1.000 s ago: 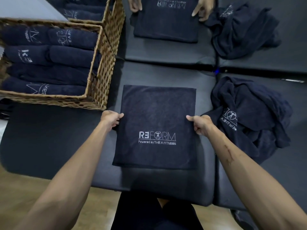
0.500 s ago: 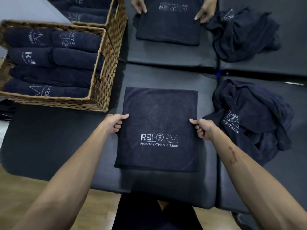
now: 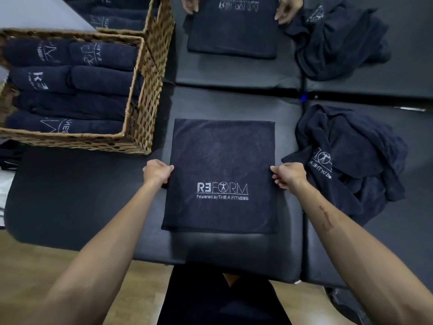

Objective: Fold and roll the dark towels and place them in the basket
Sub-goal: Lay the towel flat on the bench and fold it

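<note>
Head view of a dark padded table [image 3: 70, 198] bearing a folded dark towel [image 3: 220, 156], laid flat as a rectangle with its white "REFORM" logo facing up and readable from the near side. The left hand [image 3: 156, 171] is closed on the towel's left edge at about mid-length; the right hand [image 3: 289, 174] is closed on the right edge directly opposite, both fists pinching the cloth. The towel's near edge lies just short of the table's near rim, its far edge runs square across the pad, and bare padding shows beyond it up to the seam with the farther pad. To the left, a woven basket [image 3: 140, 113] stands close to the towel's far-left corner without touching it; rolled dark towels [image 3: 70, 78] fill it in stacked rows. A broad stretch of open table lies near and left, below the basket. To the right, a heap of unfolded dark towels [image 3: 356, 146] sits just beside the right hand. At the far side, another person's hands [image 3: 287, 8] rest on a second flat towel [image 3: 232, 31], with a further crumpled pile [image 3: 337, 41] to its right.
</note>
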